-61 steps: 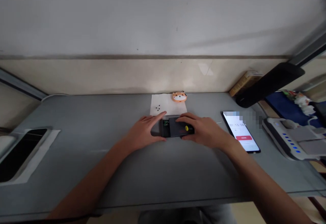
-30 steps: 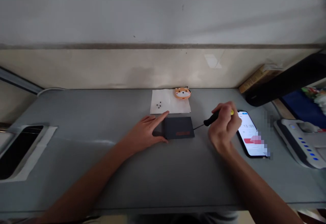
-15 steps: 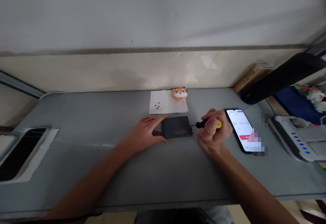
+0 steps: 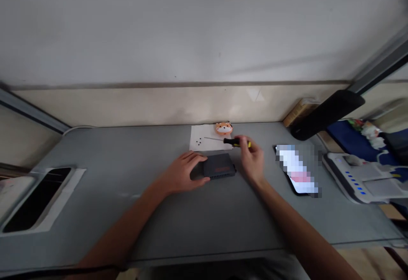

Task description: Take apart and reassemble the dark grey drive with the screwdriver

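Dark case (image 4: 219, 166) pinned at its left end by the left hand (image 4: 182, 172), fingers lying open over the edge, well back from the front edge of the grey desk (image 4: 134, 224).
Screwdriver (image 4: 236, 142) gripped in the closed fingers of the right hand (image 4: 252, 160), its shaft reaching over a paper sheet (image 4: 200, 137).

The screwdriver (image 4: 236, 142) in the right hand (image 4: 251, 161) has a black-and-yellow handle. Left of the grip, the dark grey case (image 4: 219, 166) bears a red label; beyond it sits an orange-and-white animal charm (image 4: 224, 128).
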### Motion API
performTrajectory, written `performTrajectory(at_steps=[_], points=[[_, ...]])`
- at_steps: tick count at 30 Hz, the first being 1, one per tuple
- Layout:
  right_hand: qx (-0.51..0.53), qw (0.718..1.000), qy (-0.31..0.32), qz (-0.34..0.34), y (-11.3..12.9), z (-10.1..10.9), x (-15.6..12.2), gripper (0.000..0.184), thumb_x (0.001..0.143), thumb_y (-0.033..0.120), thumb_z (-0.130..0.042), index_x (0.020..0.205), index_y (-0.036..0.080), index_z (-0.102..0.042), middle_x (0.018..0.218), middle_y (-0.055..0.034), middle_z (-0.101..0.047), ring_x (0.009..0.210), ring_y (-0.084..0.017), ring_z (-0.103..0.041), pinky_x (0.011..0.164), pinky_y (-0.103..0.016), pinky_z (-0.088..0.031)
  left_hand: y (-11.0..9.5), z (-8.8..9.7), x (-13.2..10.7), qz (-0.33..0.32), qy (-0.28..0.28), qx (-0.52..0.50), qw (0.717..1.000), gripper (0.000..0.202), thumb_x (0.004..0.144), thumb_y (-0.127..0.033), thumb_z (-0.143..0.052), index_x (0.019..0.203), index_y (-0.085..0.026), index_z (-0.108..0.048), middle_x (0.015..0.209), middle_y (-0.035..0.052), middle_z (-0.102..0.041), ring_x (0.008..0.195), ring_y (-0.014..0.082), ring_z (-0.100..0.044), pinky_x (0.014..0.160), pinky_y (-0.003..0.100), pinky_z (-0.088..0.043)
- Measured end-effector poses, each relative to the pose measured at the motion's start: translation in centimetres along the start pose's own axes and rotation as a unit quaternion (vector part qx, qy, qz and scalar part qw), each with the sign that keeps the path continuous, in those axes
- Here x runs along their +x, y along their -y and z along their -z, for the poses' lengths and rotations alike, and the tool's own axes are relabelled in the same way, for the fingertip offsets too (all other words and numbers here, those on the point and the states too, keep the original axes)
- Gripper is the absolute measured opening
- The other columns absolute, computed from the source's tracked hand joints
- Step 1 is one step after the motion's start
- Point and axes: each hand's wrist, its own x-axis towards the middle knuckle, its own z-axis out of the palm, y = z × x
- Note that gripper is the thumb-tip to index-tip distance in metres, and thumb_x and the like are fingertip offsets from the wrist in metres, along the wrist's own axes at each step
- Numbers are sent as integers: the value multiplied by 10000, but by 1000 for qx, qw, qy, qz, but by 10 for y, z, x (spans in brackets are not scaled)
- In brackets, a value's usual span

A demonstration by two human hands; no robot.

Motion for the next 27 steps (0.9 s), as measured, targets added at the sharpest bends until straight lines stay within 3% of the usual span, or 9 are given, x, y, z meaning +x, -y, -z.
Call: performTrajectory(at_steps=[3,8,13,21,24,27], points=[[-10,998,65,-16,-8,-5,-1,511,825,655,-583,922,183,-752,914,-94,-786,861,-232,-700,780,-346,-534,2,4,0,-6,-18,2,1000,331,914,-406,-571,1166,-213,-664,1178,102,-728,1132,275,-673,1020,447,-544],[-35,996,81,-25,-10,-3,-2,542,844,661,-559,953,173,-770,939,-99,-794,884,-243,-698,782,-349,-532,5,7,1,12,-24,-7,1000,398,993,-364,-347,1075,-199,-700,1087,91,-761,1060,248,-701,1000,430,-546],[-29,994,107,-23,-12,-4,-3,529,828,661,-583,923,179,-777,933,-91,-792,876,-239,-687,775,-344,-527,3,5,2,35,-40,-9,999,434,1005,-366,-310,1051,-202,-710,1061,84,-769,1023,245,-703,975,425,-552],[-14,997,67,-30,-4,0,1,506,833,639,-549,899,186,-766,920,-91,-787,902,-239,-698,800,-349,-532,-1,3,4,73,-96,-68,990,440,1024,-441,-318,1062,-212,-692,1059,71,-756,999,224,-697,951,372,-555],[-8,998,34,-47,2,6,5,474,842,611,-543,869,192,-763,855,-70,-781,849,-227,-699,780,-346,-532,1,4,3,85,-91,-78,989,431,1028,-447,-317,1108,-222,-675,1087,62,-749,1010,215,-695,939,356,-556],[-4,998,16,-59,9,11,6,485,830,630,-544,798,193,-754,750,-56,-744,752,-209,-676,710,-331,-519,4,8,0,70,-128,-50,988,398,1029,-399,-304,1119,-217,-647,1093,76,-739,1012,209,-692,935,356,-555]])
